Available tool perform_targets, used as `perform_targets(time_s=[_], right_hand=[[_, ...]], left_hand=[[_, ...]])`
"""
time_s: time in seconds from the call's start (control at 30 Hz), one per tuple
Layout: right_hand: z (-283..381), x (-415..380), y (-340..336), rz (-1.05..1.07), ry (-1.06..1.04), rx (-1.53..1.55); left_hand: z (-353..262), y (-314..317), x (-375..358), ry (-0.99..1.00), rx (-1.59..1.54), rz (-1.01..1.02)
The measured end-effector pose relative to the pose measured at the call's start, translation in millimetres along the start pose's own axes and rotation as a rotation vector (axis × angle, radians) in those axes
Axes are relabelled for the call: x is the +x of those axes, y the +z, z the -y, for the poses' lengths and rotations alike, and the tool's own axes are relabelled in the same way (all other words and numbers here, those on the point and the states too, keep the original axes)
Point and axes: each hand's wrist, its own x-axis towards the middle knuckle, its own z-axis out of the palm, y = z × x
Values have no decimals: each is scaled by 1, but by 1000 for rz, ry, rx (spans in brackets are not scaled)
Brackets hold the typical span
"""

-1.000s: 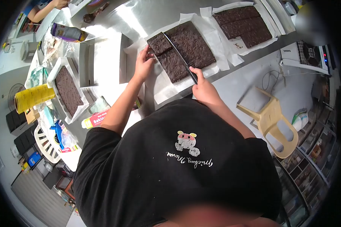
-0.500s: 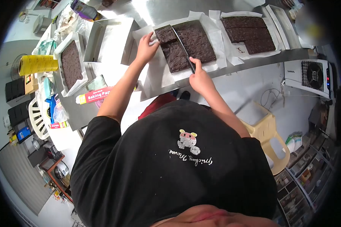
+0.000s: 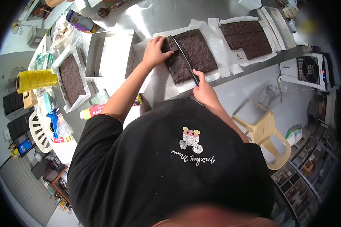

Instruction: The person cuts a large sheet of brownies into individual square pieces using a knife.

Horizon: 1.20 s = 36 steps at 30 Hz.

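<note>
A dark brown slab (image 3: 195,49) lies on white paper on the metal table, with a lengthwise cut. My right hand (image 3: 204,90) grips the black handle of a long knife (image 3: 183,56), whose blade lies along that cut. Across the upper left corner of the slab, my left hand (image 3: 155,52) rests on a smaller piece (image 3: 169,44), thumb and fingers apart on its surface. To the right, another dark slab (image 3: 248,38) sits on its own paper, cut into pieces, with a gap at its lower left corner.
An empty rectangular pan (image 3: 132,53) stands left of the slab. Farther left are a lined pan with another slab (image 3: 72,77), a yellow roll (image 3: 36,80) and a purple package (image 3: 81,22). A beige chair (image 3: 264,132) and a stove (image 3: 305,72) stand at right.
My left hand has moved right, from the paper's edge onto the small piece. The knife stays in my right hand at the cut. The whole view has shifted slightly.
</note>
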Motion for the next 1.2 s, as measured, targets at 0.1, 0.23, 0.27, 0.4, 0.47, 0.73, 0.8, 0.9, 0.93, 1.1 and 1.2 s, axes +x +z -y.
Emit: perform_targets(time_s=[0.1, 0.23, 0.27, 0.4, 0.47, 0.73, 0.8, 0.9, 0.93, 1.1, 1.2], right_hand=[[5, 2, -3, 10, 24, -17], [10, 2, -4, 46, 71, -12], [10, 2, -4, 53, 76, -3], [7, 2, 1, 55, 83, 30], [2, 2, 4, 54, 74, 53], [-3, 3, 10, 33, 71, 65], [-7, 3, 12, 15, 49, 78], [-7, 4, 12, 26, 44, 84], [-6, 3, 11, 27, 54, 73], [-12, 5, 14, 27, 43, 69], [-9, 5, 11, 32, 51, 63]], left_hand=[[1, 0, 1, 11, -13, -1], [-1, 0, 1, 3, -20, 0], [-1, 0, 1, 1, -22, 3], [0, 1, 0, -1, -37, -6], [1, 3, -1, -3, -38, 0], [3, 5, -1, 10, -46, -13], [5, 6, -1, 24, -58, -23], [12, 6, 1, 52, -83, -27], [16, 5, 2, 65, -96, -20], [33, -4, 10, -82, -399, 24], [31, -14, 13, -213, -431, 28]])
